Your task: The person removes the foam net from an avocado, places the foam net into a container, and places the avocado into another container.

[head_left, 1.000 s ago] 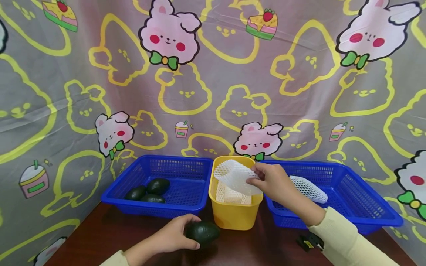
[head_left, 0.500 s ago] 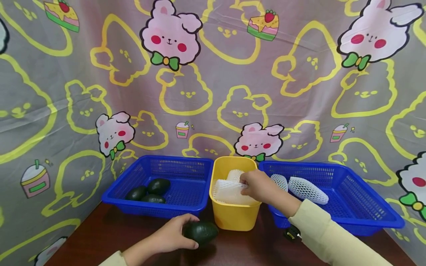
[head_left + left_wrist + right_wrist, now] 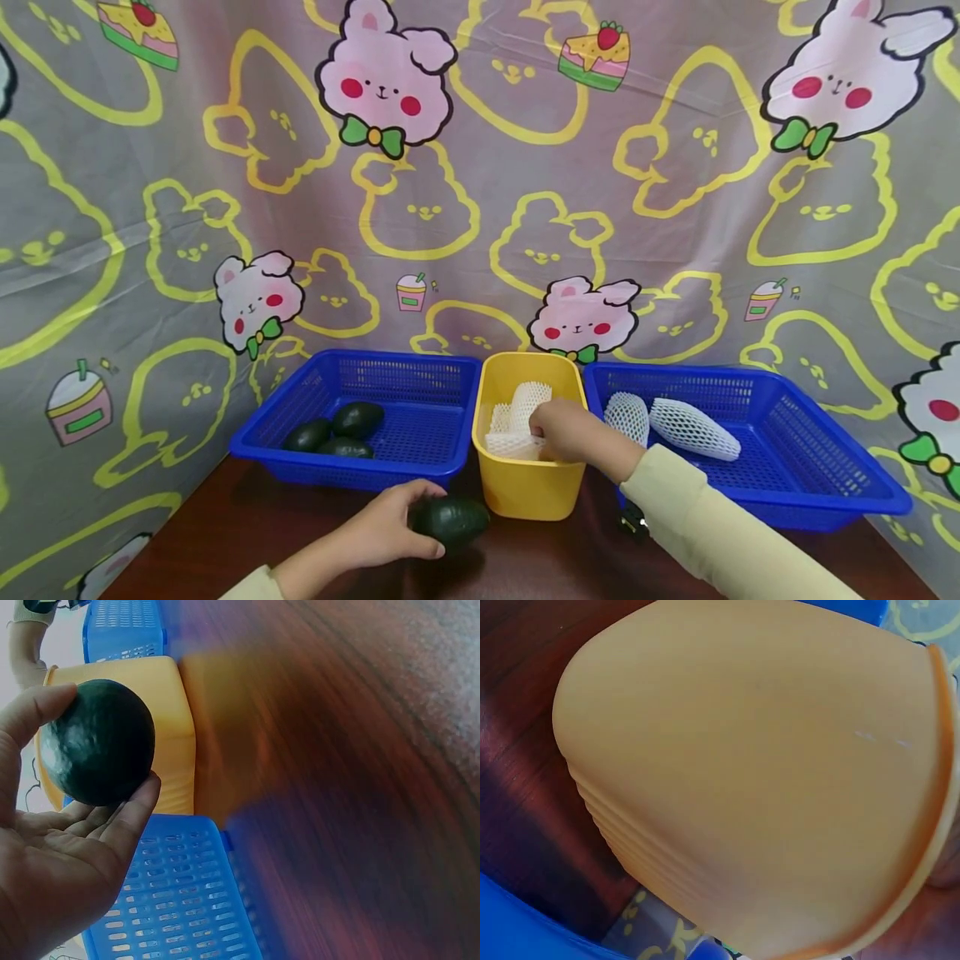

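My left hand point(image 3: 390, 527) grips a dark green avocado point(image 3: 452, 522) low over the table in front of the yellow bin point(image 3: 528, 490). The left wrist view shows thumb and fingers on either side of the avocado point(image 3: 105, 742). Inside the bin, my right hand point(image 3: 564, 430) has its fingers curled at a white foam net point(image 3: 512, 446), its fingertips partly hidden. Another white foam net point(image 3: 531, 402) stands up behind the fingers. In the right wrist view the bin's outer wall point(image 3: 757, 750) fills most of the picture.
Left of the bin, a blue basket point(image 3: 420, 383) holds several avocados point(image 3: 357, 420). The blue basket point(image 3: 810, 417) on the right holds two net-covered oval shapes, one standing point(image 3: 627, 418) and one lying point(image 3: 694, 429). A patterned cloth point(image 3: 480, 167) hangs behind the brown table point(image 3: 525, 562).
My right hand has lowered a white foam net from above the bin's rim down into the bin, moving slightly left. The left hand keeps hold of the avocado, almost still.
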Demonstrator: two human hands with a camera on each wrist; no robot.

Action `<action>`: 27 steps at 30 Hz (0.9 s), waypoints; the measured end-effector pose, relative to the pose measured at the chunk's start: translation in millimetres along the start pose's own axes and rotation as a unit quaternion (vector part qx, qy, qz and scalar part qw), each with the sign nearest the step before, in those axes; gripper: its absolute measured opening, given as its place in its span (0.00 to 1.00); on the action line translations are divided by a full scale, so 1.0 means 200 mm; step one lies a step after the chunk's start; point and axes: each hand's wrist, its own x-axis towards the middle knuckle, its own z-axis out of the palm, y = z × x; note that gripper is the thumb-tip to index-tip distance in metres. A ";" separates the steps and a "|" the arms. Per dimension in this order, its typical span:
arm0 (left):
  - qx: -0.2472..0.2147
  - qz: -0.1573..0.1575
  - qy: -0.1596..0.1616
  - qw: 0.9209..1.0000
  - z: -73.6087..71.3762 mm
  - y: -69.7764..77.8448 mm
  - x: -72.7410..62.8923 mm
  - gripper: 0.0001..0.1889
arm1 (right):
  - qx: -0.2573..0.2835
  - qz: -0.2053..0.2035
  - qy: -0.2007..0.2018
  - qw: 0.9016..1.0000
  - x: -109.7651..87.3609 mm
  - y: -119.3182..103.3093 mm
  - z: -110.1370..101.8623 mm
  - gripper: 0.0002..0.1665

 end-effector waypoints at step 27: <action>-0.004 0.005 -0.003 1.000 -0.05 0.01 -0.01 0.31 | 0.011 0.037 -0.094 0.995 0.05 0.03 0.00 0.09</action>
